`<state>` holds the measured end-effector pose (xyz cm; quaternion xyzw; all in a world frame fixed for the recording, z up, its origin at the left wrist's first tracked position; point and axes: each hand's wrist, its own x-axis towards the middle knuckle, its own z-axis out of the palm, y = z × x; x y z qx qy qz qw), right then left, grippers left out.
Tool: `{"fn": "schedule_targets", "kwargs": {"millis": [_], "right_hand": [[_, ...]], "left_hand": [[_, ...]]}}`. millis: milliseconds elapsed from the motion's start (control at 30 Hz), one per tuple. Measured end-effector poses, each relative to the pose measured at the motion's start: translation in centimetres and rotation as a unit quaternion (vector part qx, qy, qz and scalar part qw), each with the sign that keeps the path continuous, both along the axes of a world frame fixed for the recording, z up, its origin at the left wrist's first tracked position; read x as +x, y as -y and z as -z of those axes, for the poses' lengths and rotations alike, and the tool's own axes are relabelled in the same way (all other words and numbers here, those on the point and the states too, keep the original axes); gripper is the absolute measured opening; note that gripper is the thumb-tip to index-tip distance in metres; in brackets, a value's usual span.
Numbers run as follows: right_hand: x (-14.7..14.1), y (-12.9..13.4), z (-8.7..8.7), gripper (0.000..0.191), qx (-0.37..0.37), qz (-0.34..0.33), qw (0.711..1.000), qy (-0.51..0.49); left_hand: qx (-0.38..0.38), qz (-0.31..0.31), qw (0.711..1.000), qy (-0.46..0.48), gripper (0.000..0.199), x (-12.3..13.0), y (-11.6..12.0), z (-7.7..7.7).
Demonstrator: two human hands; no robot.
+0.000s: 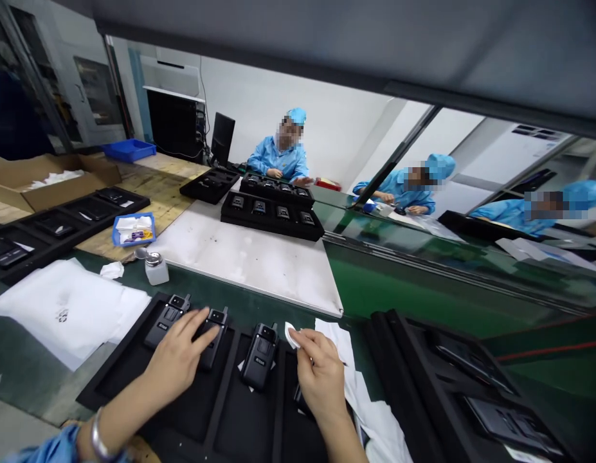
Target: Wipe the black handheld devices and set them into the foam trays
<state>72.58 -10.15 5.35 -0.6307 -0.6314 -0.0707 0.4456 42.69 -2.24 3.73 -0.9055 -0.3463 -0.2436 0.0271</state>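
Observation:
My left hand (179, 354) reaches over the black foam tray (189, 427) with its fingers spread. Its fingertips are on or just above a black handheld radio (213, 350); contact is hard to tell. To its left lies another radio (163, 323), and a third radio (260, 357) rests in the middle compartment on white paper. My right hand (319, 366) is closed in a pinch on a small white wipe (291, 335), just right of that third radio. A further dark device is mostly hidden under my right hand.
White cloths (375, 408) lie right of the tray, beside stacked foam trays (452, 386) with devices. White bags (69, 305), a pump bottle (155, 267) and a blue bin (134, 229) stand left. More loaded trays (273, 215) sit ahead. Co-workers (281, 154) sit beyond.

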Motion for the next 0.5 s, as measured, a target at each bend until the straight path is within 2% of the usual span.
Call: {"fn": "schedule_targets", "kwargs": {"millis": [67, 133, 233, 267, 333, 400, 467, 500], "right_hand": [[0.0, 0.9, 0.4, 0.035, 0.007, -0.001, 1.0, -0.009], [0.2, 1.7, 0.6, 0.035, 0.015, 0.001, 0.999, -0.032], [0.6, 2.7, 0.8, 0.032, 0.029, 0.022, 0.996, -0.081], [0.7, 3.0, 0.9, 0.031, 0.035, 0.03, 0.994, -0.095], [1.0, 3.5, 0.9, 0.03, 0.046, 0.042, 0.992, -0.112], [1.1, 3.8, 1.1, 0.029, 0.05, 0.043, 0.99, -0.122], [1.2, 3.9, 1.3, 0.028, 0.047, 0.04, 0.99, -0.13], [1.2, 3.8, 1.4, 0.027, 0.044, 0.039, 0.989, -0.134]], "left_hand": [[-0.003, 0.005, 1.0, -0.029, 0.071, 0.7, -2.3, -1.1], [-0.008, 0.04, 0.996, -0.073, 0.08, 1.5, -4.5, -2.0], [-0.006, 0.085, 0.987, -0.138, 0.069, 2.1, -7.4, -3.2], [0.002, 0.072, 0.986, -0.149, 0.061, 2.2, -8.1, -3.6], [0.028, 0.004, 0.988, -0.149, 0.052, 2.1, -9.1, -4.1], [0.049, -0.065, 0.988, -0.131, 0.055, 1.9, -9.3, -4.4], [0.056, -0.095, 0.987, -0.113, 0.059, 1.6, -8.9, -4.4], [0.054, -0.101, 0.988, -0.105, 0.054, 1.4, -8.6, -4.4]]}}
